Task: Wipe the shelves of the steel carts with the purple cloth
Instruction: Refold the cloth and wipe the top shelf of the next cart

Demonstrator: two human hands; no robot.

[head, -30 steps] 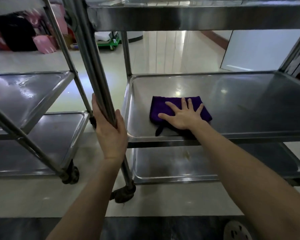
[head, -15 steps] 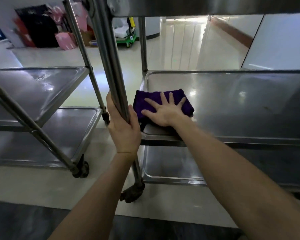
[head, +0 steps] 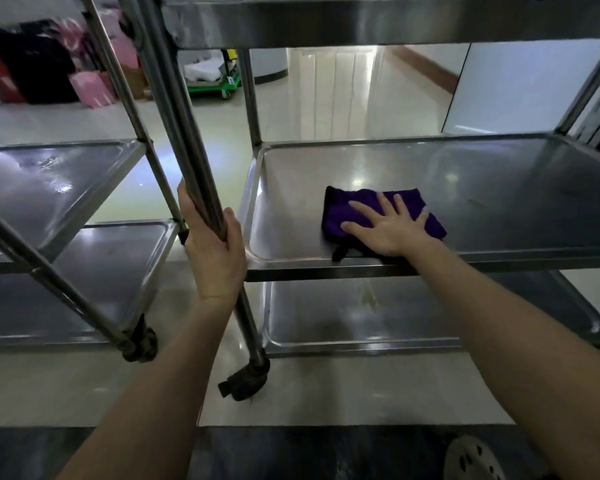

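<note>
1. Head view: I see my left hand [head: 215, 251] gripping the cart post [head: 184, 133], fingertips hidden behind it.
2. My right hand [head: 392, 230] presses flat, fingers spread, on the partly covered purple cloth [head: 343, 213], near the middle shelf [head: 499, 188] front edge.

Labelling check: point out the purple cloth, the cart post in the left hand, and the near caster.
purple cloth [head: 336, 211]: head view, bare upper-left fabric.
cart post [head: 170, 98]: head view, shaft, upper half.
near caster [head: 246, 379]: head view, wheel housing.
</note>
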